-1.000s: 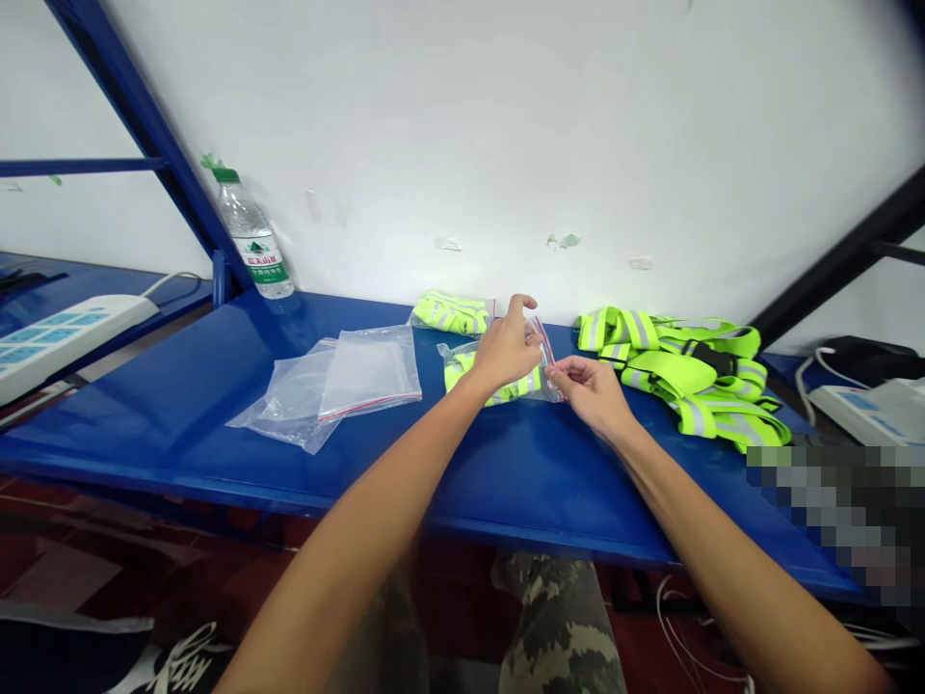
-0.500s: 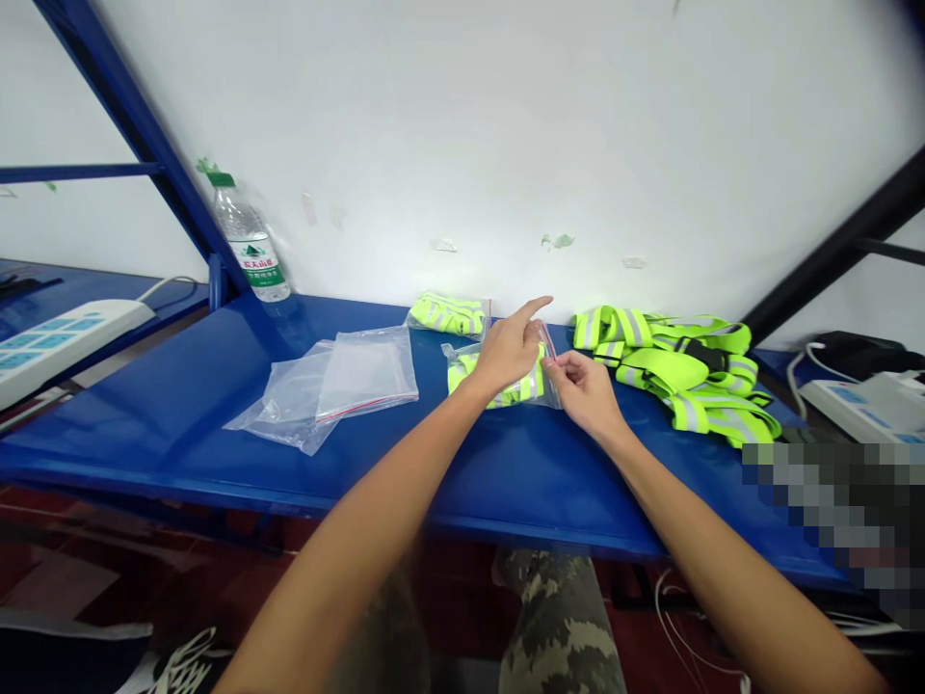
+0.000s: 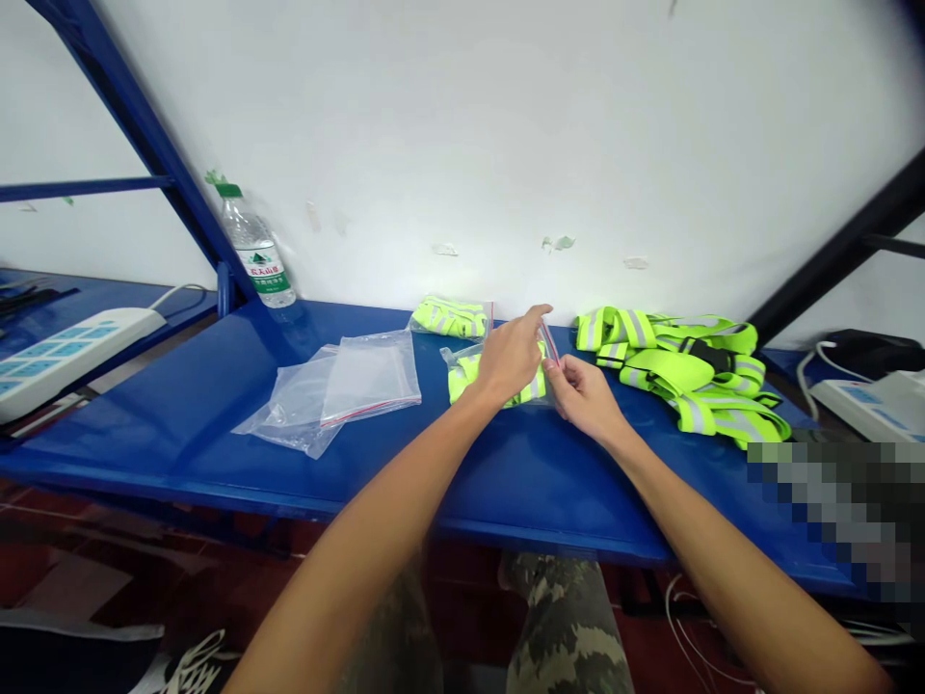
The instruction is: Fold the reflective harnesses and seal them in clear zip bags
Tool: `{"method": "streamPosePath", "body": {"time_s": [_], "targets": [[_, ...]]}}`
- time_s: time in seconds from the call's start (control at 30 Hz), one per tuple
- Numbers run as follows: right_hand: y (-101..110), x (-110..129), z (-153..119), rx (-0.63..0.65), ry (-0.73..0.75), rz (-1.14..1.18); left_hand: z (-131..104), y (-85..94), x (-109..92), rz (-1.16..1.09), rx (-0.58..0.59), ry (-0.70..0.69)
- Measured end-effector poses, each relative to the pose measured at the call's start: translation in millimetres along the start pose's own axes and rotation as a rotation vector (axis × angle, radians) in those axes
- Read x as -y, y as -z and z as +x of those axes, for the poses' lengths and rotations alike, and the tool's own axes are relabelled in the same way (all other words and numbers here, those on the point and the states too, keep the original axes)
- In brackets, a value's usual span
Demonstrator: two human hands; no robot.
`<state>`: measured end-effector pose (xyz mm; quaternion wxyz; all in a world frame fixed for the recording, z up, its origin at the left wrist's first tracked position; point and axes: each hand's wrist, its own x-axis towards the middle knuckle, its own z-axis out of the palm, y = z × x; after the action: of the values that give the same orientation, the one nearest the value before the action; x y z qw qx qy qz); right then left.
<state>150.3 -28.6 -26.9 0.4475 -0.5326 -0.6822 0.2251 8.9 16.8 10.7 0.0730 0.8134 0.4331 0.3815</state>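
A clear zip-lock bag (image 3: 462,378) holding a folded yellow-green reflective strap lies on the blue table in front of me. My left hand (image 3: 512,355) reaches over the middle of this bag, its fingers bent at the red-lined zip edge and partly hidden behind the hand. At that same edge, lower down, my right hand (image 3: 578,384) pinches the bag between thumb and fingers. Just behind sits a second filled bag (image 3: 452,318). To the right of my hands, loose yellow-green reflective straps (image 3: 672,371) with a black buckle lie in a heap.
Flat clear zip-lock bags (image 3: 368,376) overlap on the left of the blue table (image 3: 173,414). A water bottle (image 3: 260,255) stands by the wall near the blue frame. Power strips (image 3: 79,352) lie at the far left and right. A pixelated patch covers the lower right.
My left index finger, stretched out before, has bent down toward the bag's zip edge. My right hand keeps its pinch there. The view has shifted slightly.
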Motion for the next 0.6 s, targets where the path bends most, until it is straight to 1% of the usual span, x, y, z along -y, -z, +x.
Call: {"method": "streamPosePath", "body": {"time_s": [0.07,0.17,0.27,0.33,0.37,0.47,0.53,0.6], "targets": [[0.5,1.6,-0.8,0.028,0.035,-0.095,0.7,2.2,1.1,0.016,-0.006,0.031],[1.6,2.5,-1.6,0.02,0.062,-0.173,0.2,4.6,0.3,0.025,0.0,0.039],[3.4,1.7,-3.4,0.067,0.041,-0.16,-1.7,6.2,-2.2,0.037,-0.018,0.058],[4.0,0.9,-5.0,0.109,0.063,-0.163,-3.0,6.8,-3.4,0.05,-0.038,0.085],[3.9,0.5,-5.7,0.109,0.084,-0.177,-3.5,6.9,-3.7,0.056,-0.048,0.094],[2.4,-0.3,-6.9,0.055,0.117,-0.212,-4.4,6.5,-3.4,0.059,-0.072,0.088],[1.5,-0.6,-7.1,0.067,0.092,-0.18,-4.6,5.9,-2.4,0.054,-0.081,0.078],[1.4,-0.6,-7.4,0.115,0.051,-0.118,-4.7,5.8,-1.6,0.047,-0.089,0.076]]}}
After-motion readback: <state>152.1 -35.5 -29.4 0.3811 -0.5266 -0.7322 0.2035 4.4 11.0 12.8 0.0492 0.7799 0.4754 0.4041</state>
